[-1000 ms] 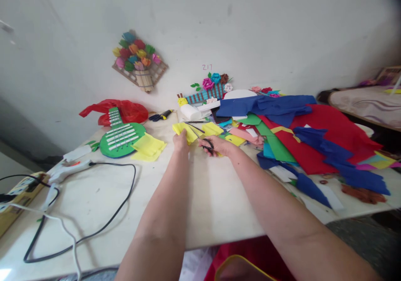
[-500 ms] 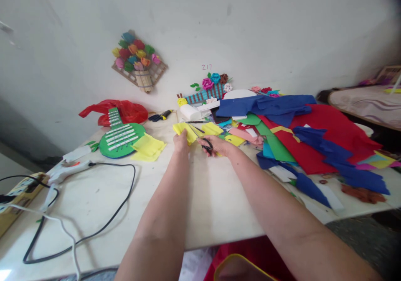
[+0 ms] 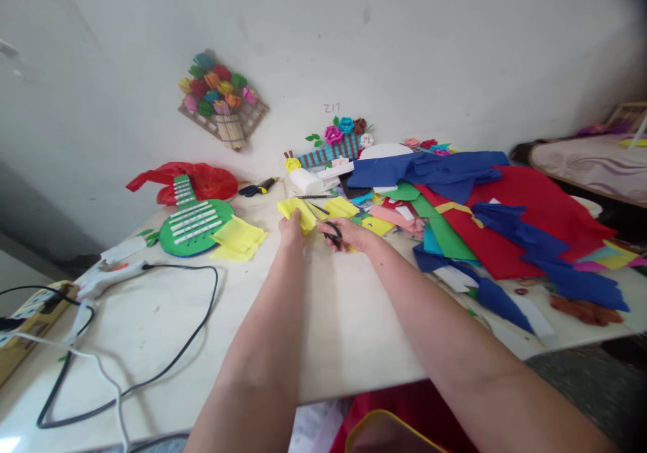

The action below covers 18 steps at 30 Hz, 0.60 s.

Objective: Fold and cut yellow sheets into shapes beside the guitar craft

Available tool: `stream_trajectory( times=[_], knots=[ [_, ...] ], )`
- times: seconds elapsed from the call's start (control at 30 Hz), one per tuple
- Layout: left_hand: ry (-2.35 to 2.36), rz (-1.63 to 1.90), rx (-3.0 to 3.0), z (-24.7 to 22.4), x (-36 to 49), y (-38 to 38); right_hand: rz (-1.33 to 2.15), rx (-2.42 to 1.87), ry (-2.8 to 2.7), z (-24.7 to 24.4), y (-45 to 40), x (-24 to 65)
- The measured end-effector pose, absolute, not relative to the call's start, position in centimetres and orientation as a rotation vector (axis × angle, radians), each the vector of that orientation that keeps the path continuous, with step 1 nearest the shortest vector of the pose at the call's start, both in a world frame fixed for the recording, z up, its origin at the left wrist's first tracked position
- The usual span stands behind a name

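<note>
Over the middle of the table, my left hand pinches a piece of yellow crepe paper. My right hand is wrapped round the black handles of a pair of scissors. The blades point up and left, against the yellow paper; whether they are closed on it I cannot tell. Another strip of yellow paper lies just beyond the blades. To the left, folded yellow crepe paper rests partly on a green guitar-shaped craft with white strips.
A glue gun lies at left, its black cable looping over the table near a power strip. Pliers lie at the back. Blue paper, red sheets and scraps crowd the right side. Paper flowers hang on the wall.
The whole view has shifted very slightly. Both hands, the scissors and the yellow paper keep nearly the same positions.
</note>
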<state>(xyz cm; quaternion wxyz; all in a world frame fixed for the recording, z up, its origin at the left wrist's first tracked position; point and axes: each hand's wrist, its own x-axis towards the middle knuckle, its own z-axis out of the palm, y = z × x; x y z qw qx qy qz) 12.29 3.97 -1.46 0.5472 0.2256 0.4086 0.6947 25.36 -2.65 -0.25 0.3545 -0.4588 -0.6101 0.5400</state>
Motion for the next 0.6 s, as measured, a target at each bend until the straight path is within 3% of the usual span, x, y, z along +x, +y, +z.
stream_trajectory(
  times=[0.6],
  knots=[
    [0.968, 1.658, 0.517, -1.30, 12.13, 3.94, 1.352, -1.233, -1.582, -0.59, -2.30, 25.04]
  ],
)
